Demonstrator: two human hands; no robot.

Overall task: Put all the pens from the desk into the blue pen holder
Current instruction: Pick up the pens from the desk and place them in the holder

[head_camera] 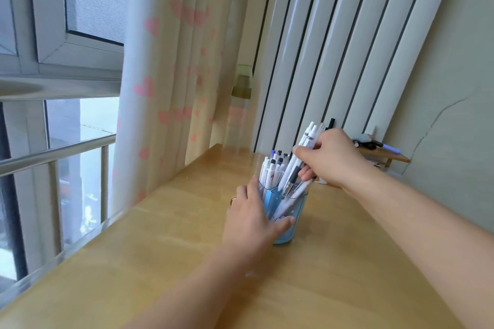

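The blue pen holder (291,227) stands upright on the wooden desk (187,262), a translucent cup with several white pens (271,172) standing in it. My left hand (251,218) wraps around the holder's left side, a ring on one finger. My right hand (328,159) is just above and to the right of the rim, closed on a bunch of white pens (307,147) held at a slant. Their lower tips sit inside the holder's mouth and their clicker ends stick up past my fingers.
A small wooden shelf (385,155) at the back right carries markers and small items. A curtain with pink hearts (171,83) hangs at the desk's left back corner, beside a window and railing. A clear bottle (240,104) stands behind the holder.
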